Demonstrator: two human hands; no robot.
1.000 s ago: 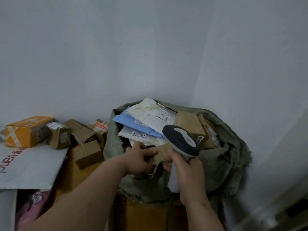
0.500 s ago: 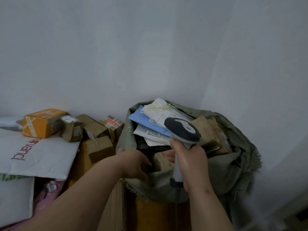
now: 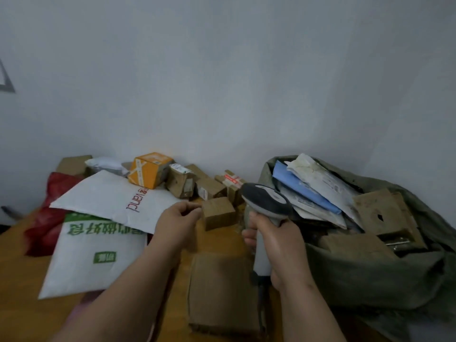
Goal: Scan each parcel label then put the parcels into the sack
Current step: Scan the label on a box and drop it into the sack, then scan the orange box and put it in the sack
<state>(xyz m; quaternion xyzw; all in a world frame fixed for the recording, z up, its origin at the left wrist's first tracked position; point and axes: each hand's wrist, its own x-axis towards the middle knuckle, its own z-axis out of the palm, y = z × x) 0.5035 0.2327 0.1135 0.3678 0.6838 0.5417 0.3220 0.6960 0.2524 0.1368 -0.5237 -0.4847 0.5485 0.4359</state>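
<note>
Left hand (image 3: 178, 219), fingers loosely curled and empty, is reaching toward a small cardboard box (image 3: 218, 213) mid-desk; right hand (image 3: 277, 245) is gripping the barcode scanner (image 3: 266, 202). Next: grasp, scan, then sack (image 3: 370, 277).

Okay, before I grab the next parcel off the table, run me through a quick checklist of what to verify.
1. Left hand free to pick: ok, it holds nothing, fingers loosely curled.
2. Next parcel within reach: ok, the small brown box sits just beyond the left fingertips, not yet touched.
3. Scanner ready: ok, the right hand grips the barcode scanner upright by its handle.
4. Label showing on the small brown box: cannot tell, no label visible on the faces in view.
5. Room in the sack: not ok, parcels already pile above its rim.
6. Scanner cable clear: cannot tell, it drops out of sight below the handle.
</note>
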